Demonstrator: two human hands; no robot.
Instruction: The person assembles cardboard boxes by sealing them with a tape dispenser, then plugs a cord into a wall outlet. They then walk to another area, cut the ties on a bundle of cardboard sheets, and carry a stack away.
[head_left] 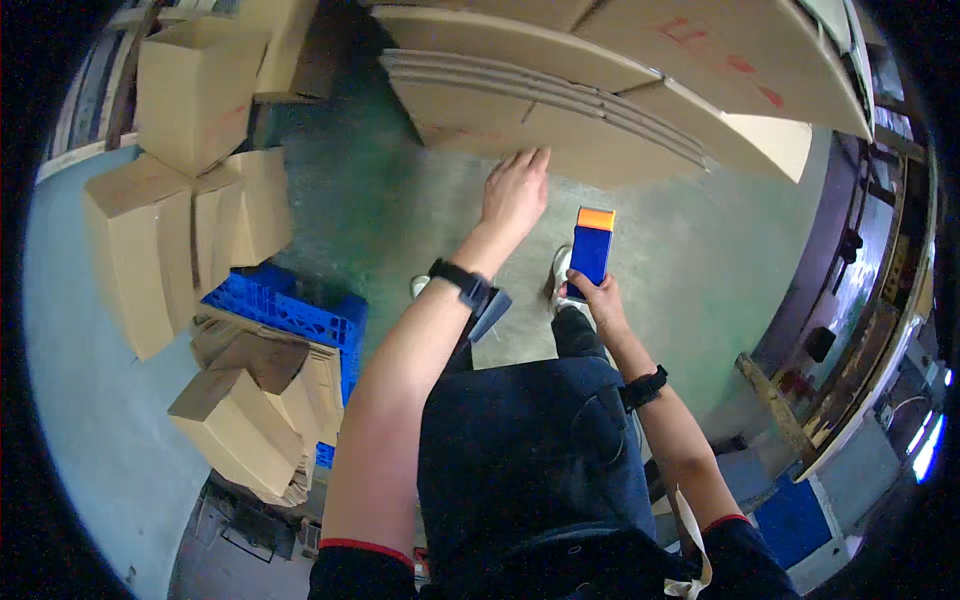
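My right hand (pixel 597 296) is closed around the lower end of a flat blue object with an orange end (pixel 592 252); its exact kind does not show. Ahead of me, my left hand (pixel 516 190) reaches to the near face of a stack of flattened cardboard boxes (pixel 560 140). Its fingers are stretched forward, with the tips at or very close to the cardboard; contact cannot be made out for sure. A black band with a dark device (pixel 478 295) sits on the left wrist. Another black band (pixel 645 387) is round the right wrist.
Cardboard boxes (pixel 140 250) stand at the left, near a blue plastic pallet (pixel 290 305). More cardboard (pixel 240 430) is heaped closer to me. A large carton (pixel 720 60) is at the far right. Wooden framing (pixel 775 405) and shelving line the right side. My shoes (pixel 562 275) are on the green floor.
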